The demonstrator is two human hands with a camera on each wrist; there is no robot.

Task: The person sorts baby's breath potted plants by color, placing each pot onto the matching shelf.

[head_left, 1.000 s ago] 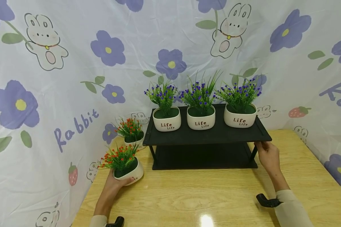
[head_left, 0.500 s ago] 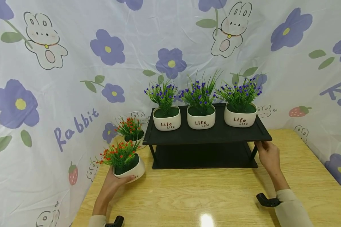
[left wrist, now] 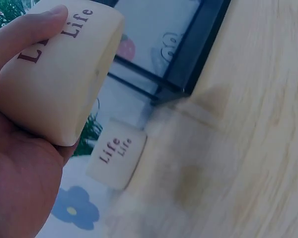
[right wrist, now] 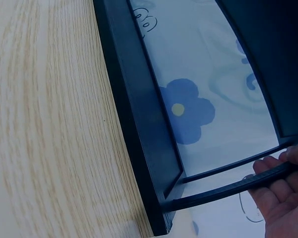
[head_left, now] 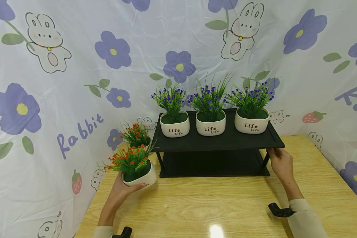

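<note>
Left grip point(head_left: 117, 190): bare hand, thumb and fingers round a red-flowered "Life" pot point(head_left: 147, 176). Pot tilted, apparently clear of the worktop point(head_left: 196, 205); sits further right than a second ago, nearer the rack's left end. Reads as a carry in progress, not yet a placement.

Second red-flowered pot point(head_left: 137, 135): behind, more masked by the held one.

Black two-tier rack point(head_left: 214, 143): unmoved; three purple-flowered pots point(head_left: 210, 125) on its upper tier.

Right grip point(head_left: 281, 163): fingers curled round a right-end post point(right wrist: 228, 191), unchanged; probably steadying.
</note>
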